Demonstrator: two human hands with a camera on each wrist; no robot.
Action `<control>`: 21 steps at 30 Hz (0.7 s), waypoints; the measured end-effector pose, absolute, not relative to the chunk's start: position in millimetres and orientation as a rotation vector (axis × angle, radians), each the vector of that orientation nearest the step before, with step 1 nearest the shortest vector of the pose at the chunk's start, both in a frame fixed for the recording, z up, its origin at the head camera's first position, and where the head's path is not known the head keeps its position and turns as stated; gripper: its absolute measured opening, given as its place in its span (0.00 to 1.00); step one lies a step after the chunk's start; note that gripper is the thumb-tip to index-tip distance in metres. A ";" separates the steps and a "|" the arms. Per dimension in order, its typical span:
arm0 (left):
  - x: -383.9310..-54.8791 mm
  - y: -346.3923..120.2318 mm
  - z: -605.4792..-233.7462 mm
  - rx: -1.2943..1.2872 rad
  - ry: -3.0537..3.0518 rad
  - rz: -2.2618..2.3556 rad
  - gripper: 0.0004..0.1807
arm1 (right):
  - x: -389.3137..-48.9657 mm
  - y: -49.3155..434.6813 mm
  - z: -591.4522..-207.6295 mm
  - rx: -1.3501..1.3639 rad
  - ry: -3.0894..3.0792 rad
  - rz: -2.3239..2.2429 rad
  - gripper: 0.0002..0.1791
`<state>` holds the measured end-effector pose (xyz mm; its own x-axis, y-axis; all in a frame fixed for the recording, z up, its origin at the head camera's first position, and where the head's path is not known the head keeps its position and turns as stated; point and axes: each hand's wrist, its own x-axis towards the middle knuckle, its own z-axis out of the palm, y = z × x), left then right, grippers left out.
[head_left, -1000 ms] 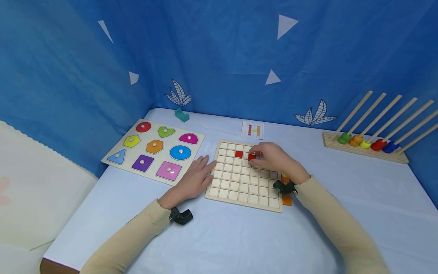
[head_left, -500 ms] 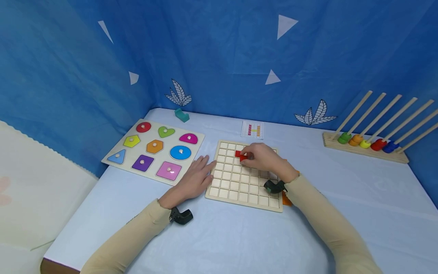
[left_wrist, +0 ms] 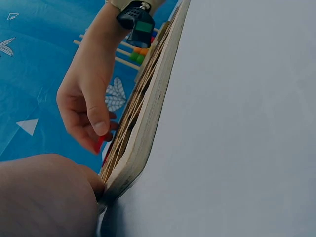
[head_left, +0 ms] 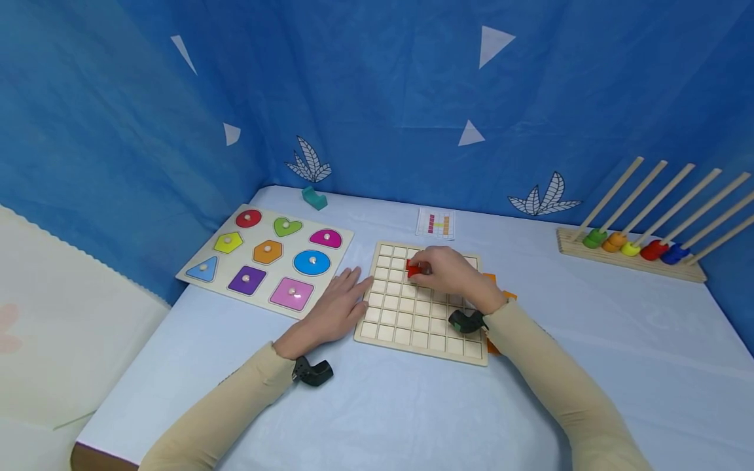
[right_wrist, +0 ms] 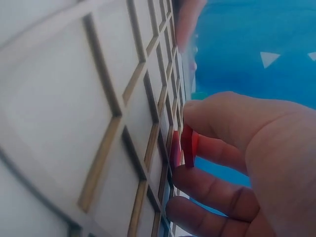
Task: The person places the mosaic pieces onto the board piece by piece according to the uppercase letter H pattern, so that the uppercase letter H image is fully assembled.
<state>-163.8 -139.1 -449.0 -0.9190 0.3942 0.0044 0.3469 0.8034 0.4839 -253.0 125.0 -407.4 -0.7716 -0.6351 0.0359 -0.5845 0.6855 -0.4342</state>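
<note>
My right hand (head_left: 450, 271) pinches a red square tile (right_wrist: 189, 145) between thumb and fingers, close over the wooden grid board (head_left: 389, 333). Right beside it, a second red tile (right_wrist: 175, 148) sits in a cell in the upper part of the board; in the head view the hand and held tile partly hide it. My left hand (head_left: 336, 304) lies flat with its fingers spread, fingertips at the board's left edge. The left wrist view shows the right hand (left_wrist: 89, 94) above the board, with a sliver of red at its fingertips.
Orange tiles (head_left: 493, 347) lie at the board's right side, partly under the right forearm. Behind the board is a small pattern card (head_left: 436, 224). A knobbed shape puzzle (head_left: 268, 280) lies left, a teal block (head_left: 314, 198) behind it. A peg stand (head_left: 630, 258) with coloured beads stands far right.
My right hand has moved left across the board with the red tile, bringing it beside the tile in the grid. The left hand has stayed in place.
</note>
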 end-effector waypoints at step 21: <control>-164.8 -138.6 -448.4 0.589 2.892 0.738 0.30 | -251.4 119.2 -410.0 -1.028 2.756 -0.676 0.11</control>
